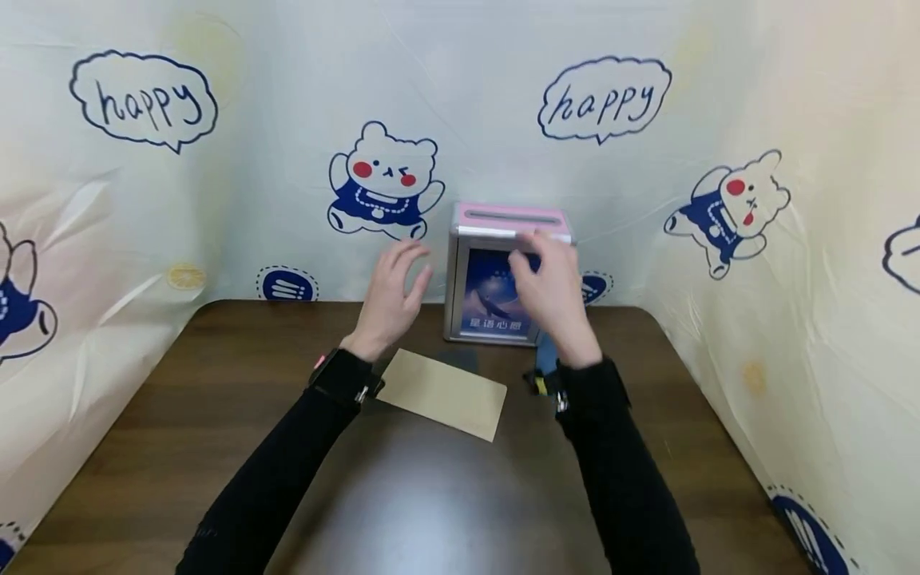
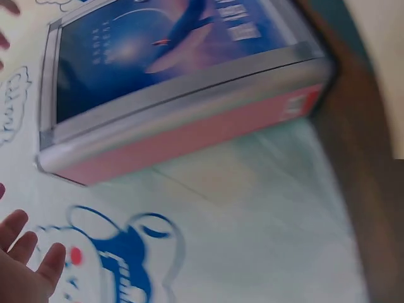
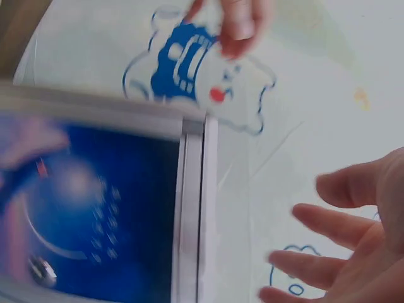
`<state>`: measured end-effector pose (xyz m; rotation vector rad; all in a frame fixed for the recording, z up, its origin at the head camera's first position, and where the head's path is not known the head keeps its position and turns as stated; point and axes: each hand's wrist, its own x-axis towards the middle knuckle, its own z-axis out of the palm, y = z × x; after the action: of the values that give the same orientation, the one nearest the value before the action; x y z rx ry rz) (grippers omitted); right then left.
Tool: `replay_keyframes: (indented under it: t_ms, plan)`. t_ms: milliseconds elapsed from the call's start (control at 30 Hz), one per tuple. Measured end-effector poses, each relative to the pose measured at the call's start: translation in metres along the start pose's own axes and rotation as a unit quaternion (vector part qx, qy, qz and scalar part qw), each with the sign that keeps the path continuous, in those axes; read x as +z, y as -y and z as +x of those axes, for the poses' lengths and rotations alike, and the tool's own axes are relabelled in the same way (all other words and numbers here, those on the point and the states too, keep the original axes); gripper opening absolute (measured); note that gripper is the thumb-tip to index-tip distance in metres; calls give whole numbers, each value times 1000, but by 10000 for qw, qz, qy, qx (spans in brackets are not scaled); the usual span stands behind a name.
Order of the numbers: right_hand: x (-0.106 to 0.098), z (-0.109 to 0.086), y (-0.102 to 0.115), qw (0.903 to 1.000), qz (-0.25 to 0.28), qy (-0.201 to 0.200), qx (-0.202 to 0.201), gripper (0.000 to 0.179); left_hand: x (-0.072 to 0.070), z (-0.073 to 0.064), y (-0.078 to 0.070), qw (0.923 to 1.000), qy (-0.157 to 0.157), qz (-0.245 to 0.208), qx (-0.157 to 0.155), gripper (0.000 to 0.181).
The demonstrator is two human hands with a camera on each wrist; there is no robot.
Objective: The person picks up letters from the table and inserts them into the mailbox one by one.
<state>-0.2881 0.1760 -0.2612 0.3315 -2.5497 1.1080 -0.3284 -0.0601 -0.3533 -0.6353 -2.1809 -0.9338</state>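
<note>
A box [image 1: 456, 279] with a silver frame and a slotted pink top stands upright at the back of the table. Its front panel [image 2: 158, 50] carries a blue picture with a whale and white characters. Left of the box my left hand [image 1: 391, 295] is raised, fingers loosely bent, holding nothing. My right hand [image 1: 553, 287] hovers before the box's upper right part. In the right wrist view this hand [image 3: 353, 240] has spread fingers and is apart from the box. A flat beige rectangle of paper [image 1: 446, 395], perhaps an envelope, lies on the table by my left wrist.
Behind the brown wooden table [image 1: 410, 503] hangs a pale printed sheet [image 1: 496, 160] with bears and "happy" bubbles, also along both sides. A dark flat piece [image 1: 461, 359] lies before the box. Something blue [image 1: 546, 353] shows beside my right wrist, partly hidden.
</note>
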Motion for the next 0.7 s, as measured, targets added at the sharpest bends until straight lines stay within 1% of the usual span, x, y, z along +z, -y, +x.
replay_keyframes:
  t_ms: [100, 200, 267, 367, 467, 567, 633, 700]
  plan:
    - [8, -24, -1, 9992, 114, 376, 91, 42, -8, -26, 6, 9984, 333, 38, -462, 35]
    - [18, -38, -3, 9965, 49, 814, 158, 43, -14, -43, 12, 9936, 654, 128, -914, 38]
    - [25, -44, -9, 9941, -100, 1052, 252, 45, -13, -52, 15, 9884, 926, 129, -1194, 40]
    - [35, -51, -18, 9889, -215, 1395, 455, 48, -10, -63, 17, 9775, 1390, 179, -1576, 41]
    - [45, -58, -28, 9822, -214, 1743, 665, 51, -8, -74, 15, 9645, 1893, 197, -1833, 40]
    - [56, -65, -35, 9776, -168, 1948, 776, 53, -8, -85, 10, 9534, 2262, 250, -1979, 39]
    - [65, -68, -39, 9757, -193, 2000, 873, 54, -9, -91, 7, 9481, 2444, 303, -2011, 38]
    - [73, -72, -43, 9741, -275, 2031, 956, 55, -10, -96, 6, 9451, 2557, 393, -1998, 38]
